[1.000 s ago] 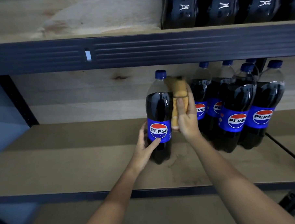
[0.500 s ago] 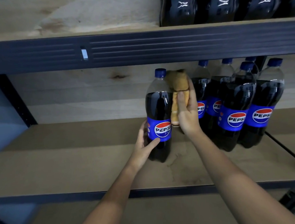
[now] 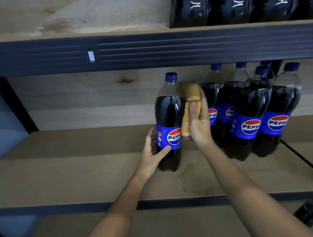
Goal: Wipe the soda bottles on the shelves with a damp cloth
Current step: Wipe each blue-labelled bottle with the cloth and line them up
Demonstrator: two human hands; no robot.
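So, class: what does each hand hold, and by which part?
Left hand grips the Pepsi bottle at its label's lower edge; right hand holds the tan cloth mid-length.

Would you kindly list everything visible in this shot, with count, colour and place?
Pepsi bottle being wiped: one, dark cola, blue cap and label, standing apart on the middle shelf.
Grouped Pepsi bottles: at least five, same colours, right of it.
Upper bottles: several, dark, top shelf, right.
Cloth: one, tan, against the bottle's right side.
Shelf rack: dark beams, wooden boards.
Cable: one, black, right.
Left hand: holds the bottle's lower part.
Right hand: grips the cloth.
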